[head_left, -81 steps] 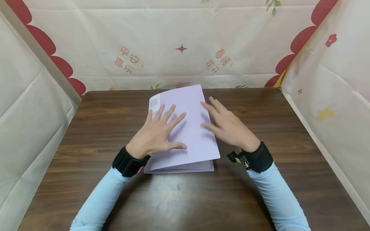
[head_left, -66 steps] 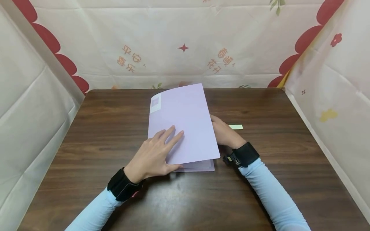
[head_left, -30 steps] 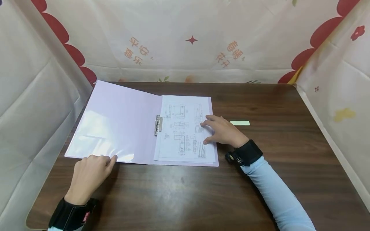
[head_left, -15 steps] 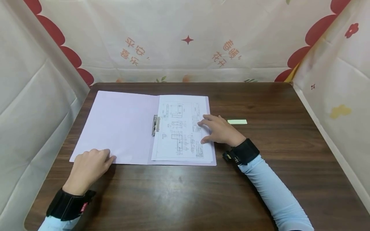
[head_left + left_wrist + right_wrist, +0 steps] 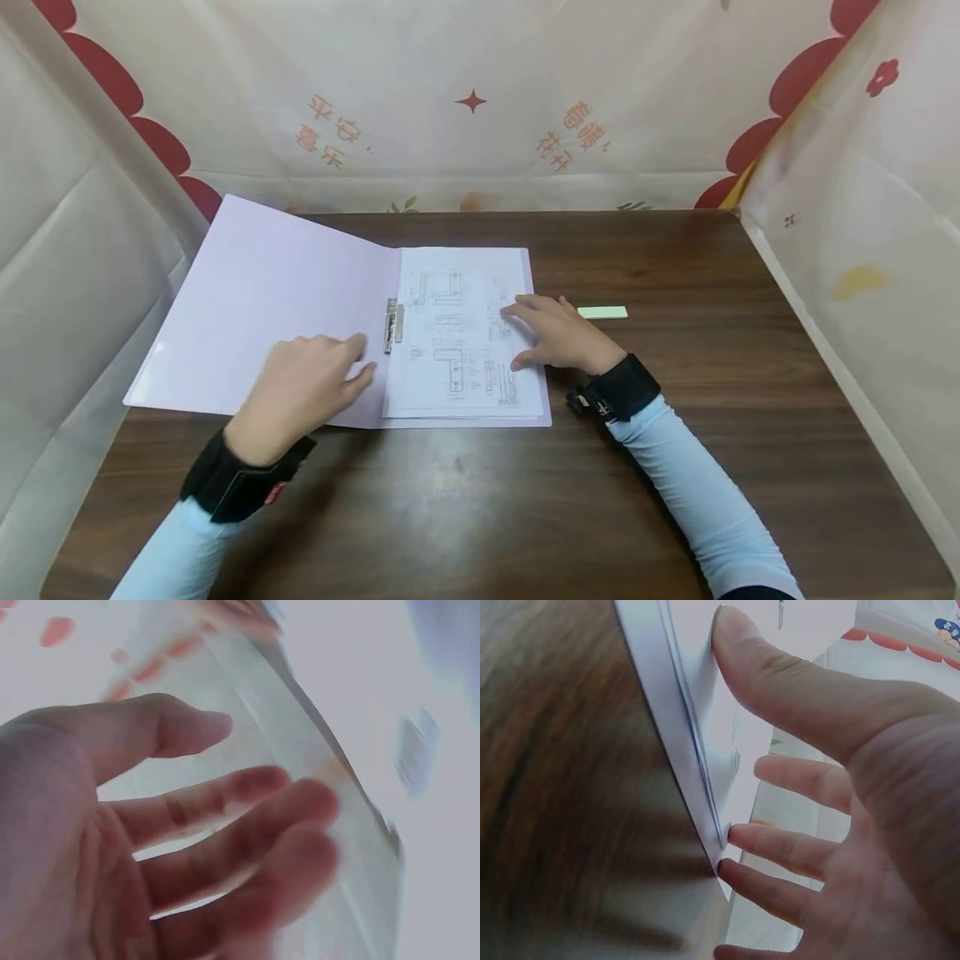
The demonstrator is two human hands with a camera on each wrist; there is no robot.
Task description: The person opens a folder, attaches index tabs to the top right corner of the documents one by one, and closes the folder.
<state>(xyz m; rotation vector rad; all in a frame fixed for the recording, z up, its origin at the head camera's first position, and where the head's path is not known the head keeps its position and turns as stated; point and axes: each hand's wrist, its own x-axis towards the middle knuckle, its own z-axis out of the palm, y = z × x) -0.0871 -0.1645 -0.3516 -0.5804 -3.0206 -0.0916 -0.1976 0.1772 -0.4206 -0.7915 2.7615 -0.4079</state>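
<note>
Glossy pale lilac rectangular folder (image 5: 262, 308), plastic-looking, lies spread open mid-table on the dark brown wood-grain table (image 5: 465, 508); left cover slants, its outer edge looking raised; light blue fabric sleeve (image 5: 168, 554) and black wrist strap (image 5: 243, 479) at lower left; left hand (image 5: 300, 387) over the cover, fingers loosely bent and thumb apart, grasping nothing, fingertips just left of the small silver metal clip (image 5: 393, 325) at the spine; left wrist view blurred; next, white rectangular paper sheets (image 5: 427, 333) with fine line drawings, stacked on the folder's right side, small print unreadable; right hand (image 5: 562, 337) spread at their right edge, fingertips resting on the paper, grasping nothing; narrow pale green strip (image 5: 603, 312), material unclear, on the table just beyond that hand.
</note>
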